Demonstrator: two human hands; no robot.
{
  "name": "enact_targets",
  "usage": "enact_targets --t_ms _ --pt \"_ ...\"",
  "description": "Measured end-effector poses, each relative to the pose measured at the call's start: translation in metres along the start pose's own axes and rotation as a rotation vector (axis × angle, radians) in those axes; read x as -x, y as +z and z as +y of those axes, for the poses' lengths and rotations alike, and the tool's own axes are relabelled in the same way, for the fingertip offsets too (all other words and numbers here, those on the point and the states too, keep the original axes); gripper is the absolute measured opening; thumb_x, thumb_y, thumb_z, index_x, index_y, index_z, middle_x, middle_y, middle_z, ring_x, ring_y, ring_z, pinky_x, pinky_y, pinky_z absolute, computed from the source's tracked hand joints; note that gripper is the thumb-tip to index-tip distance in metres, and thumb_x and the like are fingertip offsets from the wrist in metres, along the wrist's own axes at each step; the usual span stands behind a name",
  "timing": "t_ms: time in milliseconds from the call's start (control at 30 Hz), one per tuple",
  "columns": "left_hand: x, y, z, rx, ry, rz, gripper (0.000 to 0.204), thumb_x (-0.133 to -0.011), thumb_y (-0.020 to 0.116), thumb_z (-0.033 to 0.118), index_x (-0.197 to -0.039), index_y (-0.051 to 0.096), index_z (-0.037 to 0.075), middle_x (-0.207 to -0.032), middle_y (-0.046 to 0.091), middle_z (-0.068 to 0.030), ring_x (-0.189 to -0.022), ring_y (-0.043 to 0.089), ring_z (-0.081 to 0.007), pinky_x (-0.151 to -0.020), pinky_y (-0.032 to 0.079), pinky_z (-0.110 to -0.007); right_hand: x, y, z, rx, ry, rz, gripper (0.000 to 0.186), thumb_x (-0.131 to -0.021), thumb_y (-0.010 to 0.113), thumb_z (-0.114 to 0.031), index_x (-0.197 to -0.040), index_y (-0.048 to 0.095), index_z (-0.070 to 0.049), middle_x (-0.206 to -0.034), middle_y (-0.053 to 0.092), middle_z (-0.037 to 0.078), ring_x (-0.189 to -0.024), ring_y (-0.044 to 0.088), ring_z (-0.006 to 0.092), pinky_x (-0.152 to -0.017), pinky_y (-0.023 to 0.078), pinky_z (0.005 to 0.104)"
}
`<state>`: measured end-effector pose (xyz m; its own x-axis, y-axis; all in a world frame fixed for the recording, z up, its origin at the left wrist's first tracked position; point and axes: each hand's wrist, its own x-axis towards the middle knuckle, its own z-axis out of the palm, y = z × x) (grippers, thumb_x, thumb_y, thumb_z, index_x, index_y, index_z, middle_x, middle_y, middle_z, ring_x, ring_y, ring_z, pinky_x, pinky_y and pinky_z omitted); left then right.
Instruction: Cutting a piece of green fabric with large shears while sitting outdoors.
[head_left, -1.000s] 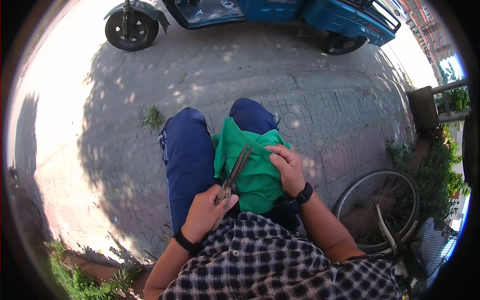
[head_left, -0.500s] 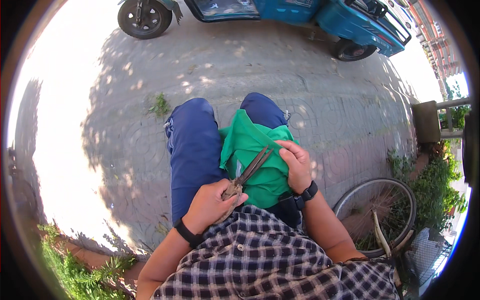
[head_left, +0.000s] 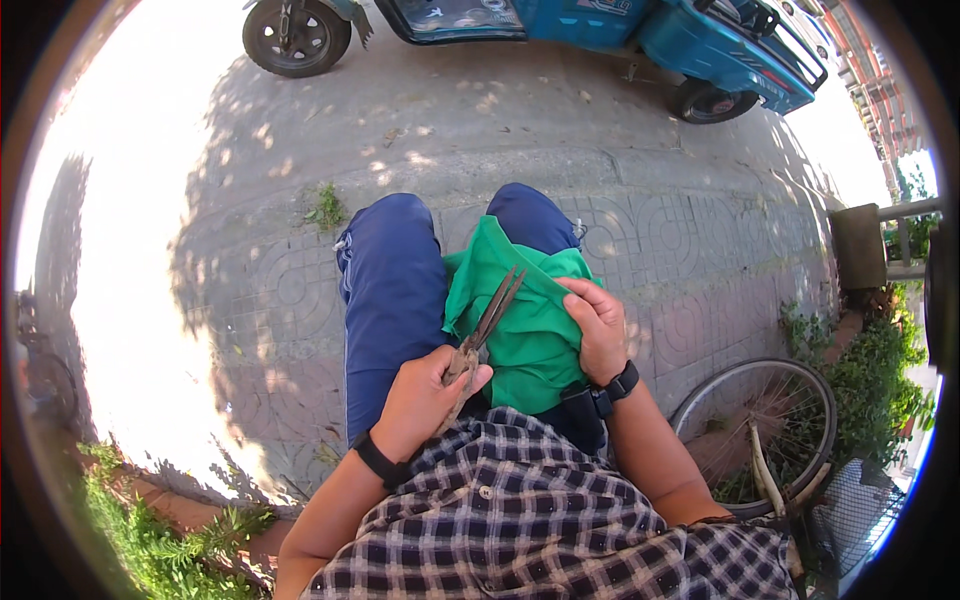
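Note:
My left hand [head_left: 420, 395] is closed round the cloth-wrapped handles of a pair of dark metal scissors [head_left: 493, 312]. The blades point up and away from me, slightly apart, over a green cloth [head_left: 530, 350]. This cloth lies bunched across my right thigh, its upper part raised to a peak near the knee. At its right edge, my right hand [head_left: 600, 325] pinches the fabric between thumb and fingers. Between the blade tips and the right fingers there is a small gap. The scissor handles are mostly hidden in the left hand.
My knees in blue trousers [head_left: 390, 280] face a paved ground [head_left: 660, 250]. A blue three-wheeled vehicle [head_left: 600, 25] stands across the far side. To my right are a bicycle wheel [head_left: 690, 400] and green plants [head_left: 870, 390]; more plants grow at the lower left.
The scissors have swung up and left, so their tips sit farther from my right fingers. My right hand keeps its pinch on the cloth. The whole view has shifted slightly.

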<state>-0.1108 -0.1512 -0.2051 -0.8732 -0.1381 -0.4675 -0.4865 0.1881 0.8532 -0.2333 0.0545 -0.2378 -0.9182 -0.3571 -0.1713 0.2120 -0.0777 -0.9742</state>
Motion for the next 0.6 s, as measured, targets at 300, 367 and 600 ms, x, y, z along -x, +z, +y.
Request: enact_targets --t_ms 300,367,600 --pt "-0.002 0.003 0.001 -0.125 0.036 -0.002 0.038 -0.084 0.07 0.036 -0.075 0.055 0.001 -0.057 0.045 -0.0016 -0.054 0.037 -0.0075 -0.049 0.034 -0.026 0.0 -0.003 -0.001 0.029 -0.019 -0.004 0.023 -0.089 0.053 -0.007 -0.106 0.065 0.003 -0.093 0.062 0.001 -0.087 0.055 0.0078 -0.079 0.043 0.023" --pt "-0.002 0.004 -0.003 -0.122 0.029 -0.001 0.039 -0.084 0.07 0.036 -0.075 0.055 0.002 -0.057 0.045 -0.0018 -0.054 0.037 -0.0077 -0.049 0.034 -0.026 0.0 -0.002 0.0 0.019 -0.018 0.0 0.022 -0.089 0.053 -0.007 -0.106 0.065 0.003 -0.093 0.062 0.001 -0.087 0.055 0.0079 -0.079 0.043 0.023" --pt "-0.003 0.004 -0.007 -0.186 0.054 -0.003 0.039 -0.085 0.068 0.038 -0.076 0.055 0.002 -0.057 0.044 -0.0005 -0.055 0.037 -0.0073 -0.049 0.034 -0.026 0.0 -0.004 -0.001 0.021 -0.036 -0.009 0.022 -0.089 0.054 -0.007 -0.106 0.064 0.003 -0.094 0.063 0.002 -0.087 0.056 0.0085 -0.078 0.043 0.0229"
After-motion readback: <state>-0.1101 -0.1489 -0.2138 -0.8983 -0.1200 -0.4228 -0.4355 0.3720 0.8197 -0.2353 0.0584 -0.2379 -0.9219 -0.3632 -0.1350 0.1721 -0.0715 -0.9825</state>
